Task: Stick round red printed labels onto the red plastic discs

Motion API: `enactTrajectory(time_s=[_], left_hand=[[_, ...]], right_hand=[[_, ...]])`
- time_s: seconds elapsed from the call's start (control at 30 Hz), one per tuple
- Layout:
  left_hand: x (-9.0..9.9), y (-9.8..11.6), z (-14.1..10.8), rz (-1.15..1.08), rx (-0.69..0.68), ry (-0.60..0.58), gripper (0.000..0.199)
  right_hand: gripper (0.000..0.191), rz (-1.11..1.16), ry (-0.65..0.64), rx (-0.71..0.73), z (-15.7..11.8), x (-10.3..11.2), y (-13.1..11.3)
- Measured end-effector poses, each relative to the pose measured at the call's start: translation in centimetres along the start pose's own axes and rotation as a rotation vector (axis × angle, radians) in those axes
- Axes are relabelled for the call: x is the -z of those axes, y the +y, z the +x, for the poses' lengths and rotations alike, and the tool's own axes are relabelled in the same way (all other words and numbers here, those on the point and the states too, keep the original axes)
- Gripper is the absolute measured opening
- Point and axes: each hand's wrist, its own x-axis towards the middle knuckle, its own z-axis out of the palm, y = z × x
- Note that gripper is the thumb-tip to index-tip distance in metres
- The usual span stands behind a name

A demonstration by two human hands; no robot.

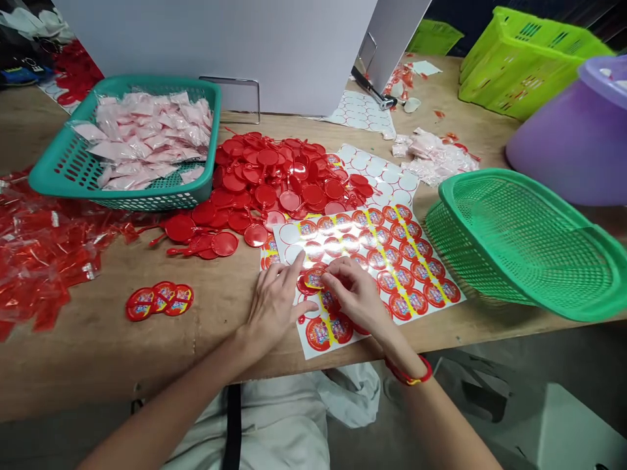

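My right hand point(360, 297) pinches the edge of a round red-and-yellow sticker point(313, 279) between thumb and fingers. The sticker lies over a small red plastic disc, mostly hidden beneath it. On the left side of that disc rests my left hand point(277, 300), its index finger and thumb spread apart. Both hands are above a sheet of round printed stickers point(406, 261), whose upper left corner shows bare white circles. Behind it is a heap of red plastic discs with short handles point(294, 176). Several stickered discs point(159, 300) overlap on the table to the left.
A teal basket point(122, 196) holds small pale pink packets. Red plastic wrappers point(39, 248) spread along the left. At right stand a green mesh basket point(529, 261), a purple bucket point(553, 143) and a lime crate point(519, 72). A white panel point(220, 46) rises at the back.
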Motion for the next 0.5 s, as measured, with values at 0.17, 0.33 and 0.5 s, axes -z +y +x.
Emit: enactTrajectory(time_s=[0.17, 0.33, 0.5], left_hand=[[-0.2, -0.2, -0.1, 0.000, 0.000, 0.032, 0.088], [-0.4, -0.3, -0.2, 0.003, 0.003, 0.035, 0.088], [-0.4, -0.3, -0.2, 0.005, -0.002, 0.050, 0.086]], right_hand=[[0.015, -0.093, 0.096, -0.006, -0.9, -1.0, -0.1], [0.015, -0.122, 0.127, -0.016, -1.2, -1.5, -0.2], [0.016, -0.136, 0.106, -0.018, -1.1, -1.6, -0.2]])
